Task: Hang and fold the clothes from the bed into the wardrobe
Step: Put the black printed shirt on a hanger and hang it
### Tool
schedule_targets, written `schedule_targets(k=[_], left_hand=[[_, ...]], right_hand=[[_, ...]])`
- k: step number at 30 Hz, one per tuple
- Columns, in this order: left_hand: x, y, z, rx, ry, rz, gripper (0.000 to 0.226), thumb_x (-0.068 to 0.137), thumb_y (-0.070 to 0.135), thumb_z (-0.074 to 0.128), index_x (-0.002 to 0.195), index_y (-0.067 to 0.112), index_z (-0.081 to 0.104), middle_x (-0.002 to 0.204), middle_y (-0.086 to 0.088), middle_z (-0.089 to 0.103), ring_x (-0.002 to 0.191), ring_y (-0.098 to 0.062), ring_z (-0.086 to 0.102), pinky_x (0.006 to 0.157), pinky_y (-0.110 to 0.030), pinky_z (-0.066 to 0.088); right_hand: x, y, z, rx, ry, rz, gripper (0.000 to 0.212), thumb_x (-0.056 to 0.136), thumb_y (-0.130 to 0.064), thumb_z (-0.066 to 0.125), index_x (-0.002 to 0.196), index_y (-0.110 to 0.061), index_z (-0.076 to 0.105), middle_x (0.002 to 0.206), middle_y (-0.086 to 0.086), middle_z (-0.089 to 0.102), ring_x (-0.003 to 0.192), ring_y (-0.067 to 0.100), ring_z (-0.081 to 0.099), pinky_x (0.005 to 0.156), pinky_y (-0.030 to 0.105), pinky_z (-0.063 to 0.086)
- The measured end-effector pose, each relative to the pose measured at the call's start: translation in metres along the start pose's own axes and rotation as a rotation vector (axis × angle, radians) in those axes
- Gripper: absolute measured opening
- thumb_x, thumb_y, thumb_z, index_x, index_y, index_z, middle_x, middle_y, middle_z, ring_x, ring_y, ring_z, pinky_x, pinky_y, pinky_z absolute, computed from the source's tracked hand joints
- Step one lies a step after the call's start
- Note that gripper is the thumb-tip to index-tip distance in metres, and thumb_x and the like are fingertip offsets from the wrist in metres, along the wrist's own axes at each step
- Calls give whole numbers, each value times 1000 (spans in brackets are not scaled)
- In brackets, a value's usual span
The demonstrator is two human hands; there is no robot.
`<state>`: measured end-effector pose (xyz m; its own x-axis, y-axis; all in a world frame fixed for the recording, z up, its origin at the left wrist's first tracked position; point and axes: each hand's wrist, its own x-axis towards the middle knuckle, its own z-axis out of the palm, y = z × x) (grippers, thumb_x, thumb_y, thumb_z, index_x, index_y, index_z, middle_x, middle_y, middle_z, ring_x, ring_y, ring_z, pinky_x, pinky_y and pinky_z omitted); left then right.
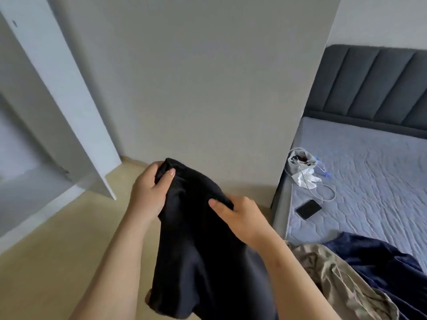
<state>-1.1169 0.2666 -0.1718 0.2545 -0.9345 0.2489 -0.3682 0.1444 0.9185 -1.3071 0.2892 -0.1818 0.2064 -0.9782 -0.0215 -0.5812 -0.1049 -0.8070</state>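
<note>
Bed at right | left hand and right hand grip black garment

Both forearms bare, entering from the lower edge and angling in toward the centre. The left hand sits higher and farther out, fingers curled round the top edge of the black garment, thumb laid over the front of the cloth with the nail facing up. The right hand is lower and nearer, back of the hand upward, thumb stretched leftward across the fabric; its fingers are tucked under the cloth, out of sight. Both hands grip, a little apart, not touching each other.
</note>
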Motion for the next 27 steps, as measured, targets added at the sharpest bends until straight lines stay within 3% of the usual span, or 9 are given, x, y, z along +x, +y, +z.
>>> schedule_targets(k=[3,5,7,9,14,17,22,24,27], left_hand=[[3,-19,-29,-9,-50,-89,27,93,24,51,119,31,48,112,16,55,107,-6,53,93,-27,41],[6,-33,-46,25,20,-88,36,92,24,54,125,33,42,119,13,46,109,-6,48,92,-24,38],[11,-42,-63,3,33,-107,31,91,25,55,116,39,44,115,15,46,102,-1,51,80,-19,39],[22,-49,-85,-35,17,-139,26,90,26,56,102,48,47,109,20,50,96,4,53,70,-15,39],[56,-72,-152,-10,86,-161,22,91,23,54,94,45,54,96,10,60,92,-8,61,82,-29,47],[75,-88,-190,30,91,-166,23,91,16,53,86,38,57,87,9,61,76,-3,64,75,-28,48],[92,-117,-238,-57,18,-268,30,84,-1,46,71,23,58,71,1,61,59,-11,67,53,-18,49],[97,-129,-254,-79,-65,-300,27,83,0,46,75,23,58,76,2,63,65,-12,68,58,-19,52],[103,-147,-276,45,-153,-256,29,78,11,58,94,34,52,97,15,59,85,3,61,78,-17,51]], right_hand=[[15,-27,26,465,72,72,32,92,-33,54,62,-36,67,61,-18,66,60,-4,62,55,11,48],[32,-41,43,713,111,237,25,93,-29,54,72,-24,68,75,-2,72,77,13,69,72,29,56],[54,-52,58,819,165,406,19,93,-29,54,79,-18,61,84,12,68,83,25,66,78,41,54],[79,-66,76,866,178,520,15,93,-29,53,87,-15,55,89,10,62,85,26,62,80,41,52],[124,-116,143,1110,42,567,14,95,-16,52,108,-10,51,102,11,60,87,24,60,60,30,48],[144,-148,180,1182,-5,536,24,94,-11,51,118,-6,49,109,15,59,93,27,60,60,30,48],[166,-190,233,1194,-129,492,8,91,-6,54,97,-3,58,83,11,65,71,21,66,52,27,53],[173,-206,249,1203,-187,462,8,88,-5,57,93,0,60,78,14,68,65,23,69,51,28,56],[187,-231,268,1181,-214,425,9,86,-3,58,93,3,61,70,13,71,62,23,71,49,28,55]])
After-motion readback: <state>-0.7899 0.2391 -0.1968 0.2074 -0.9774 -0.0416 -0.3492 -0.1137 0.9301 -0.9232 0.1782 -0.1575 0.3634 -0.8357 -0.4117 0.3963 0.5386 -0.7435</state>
